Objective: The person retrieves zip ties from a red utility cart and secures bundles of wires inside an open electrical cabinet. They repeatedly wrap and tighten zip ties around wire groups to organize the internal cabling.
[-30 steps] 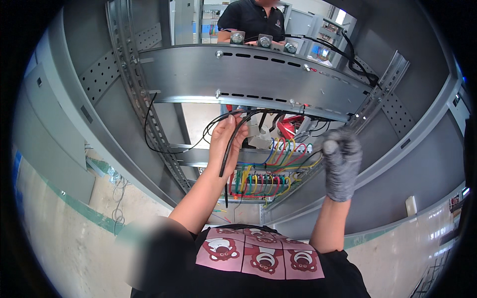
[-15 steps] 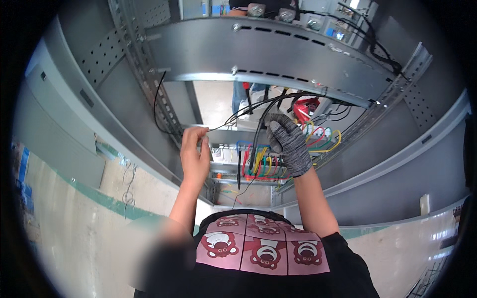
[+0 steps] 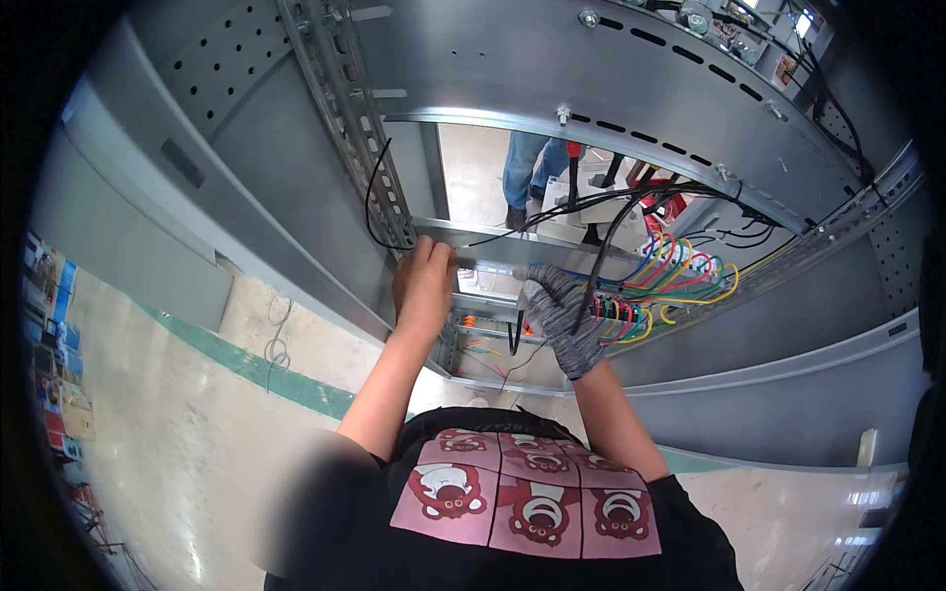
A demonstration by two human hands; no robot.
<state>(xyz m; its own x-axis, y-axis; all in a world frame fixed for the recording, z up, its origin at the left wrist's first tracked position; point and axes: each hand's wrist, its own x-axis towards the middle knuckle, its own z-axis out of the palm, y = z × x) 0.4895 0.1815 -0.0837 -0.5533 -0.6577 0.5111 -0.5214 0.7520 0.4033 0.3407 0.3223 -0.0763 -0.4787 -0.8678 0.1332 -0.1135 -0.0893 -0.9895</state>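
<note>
My bare left hand (image 3: 426, 286) is at the left end of a metal cross rail (image 3: 458, 232), fingers curled together. A black wire (image 3: 371, 202) loops down the slotted upright into that hand and seems to come out again on its right. My right hand (image 3: 567, 320), in a grey-black knit glove, is half closed below the rail; whatever its fingertips hold is hidden. A thicker black cable (image 3: 613, 236) passes down in front of the gloved hand. Just left of the glove hangs a short black cable end (image 3: 515, 335).
A wide slotted metal plate (image 3: 631, 89) spans the cabinet above. Colored wires (image 3: 680, 271) loop around terminals at the right. Perforated uprights (image 3: 360, 128) flank the opening, where a person's jeans (image 3: 522, 167) show behind. Coiled grey wire (image 3: 279, 345) lies on the left floor.
The view has turned, and the cabinet sits further right in it. My left hand is now close against the left upright. My gloved right hand has gone lower, away from the black cable bundle.
</note>
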